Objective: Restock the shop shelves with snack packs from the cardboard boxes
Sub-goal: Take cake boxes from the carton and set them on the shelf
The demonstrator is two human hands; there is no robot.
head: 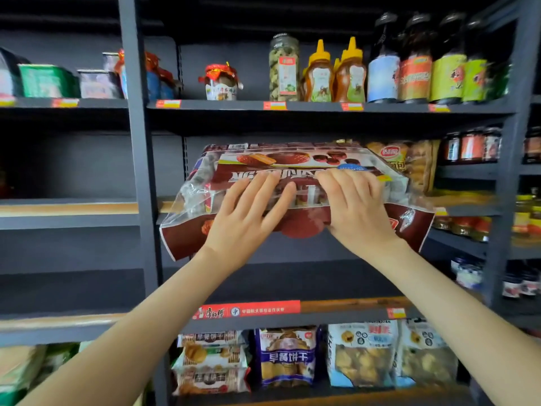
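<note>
A large brown-and-clear snack pack (295, 159) with pictures of chocolate cakes lies flat, upside down to me, on the middle shelf (167, 206) of the dark metal rack. Its near end overhangs the shelf edge. My left hand (248, 218) presses flat on the pack's left half, fingers spread over the clear window. My right hand (357, 209) rests on its right half, fingers curled over the top and thumb under the near end. No cardboard box is in view.
A yellow bread pack (409, 162) stands right of the snack pack. Jars, honey bottles (333, 74) and dark bottles (415, 60) fill the upper shelf. Biscuit packs (287, 356) sit on the lower shelf. A grey upright post (137, 171) divides the bays; the left bay's middle shelf holds nothing visible.
</note>
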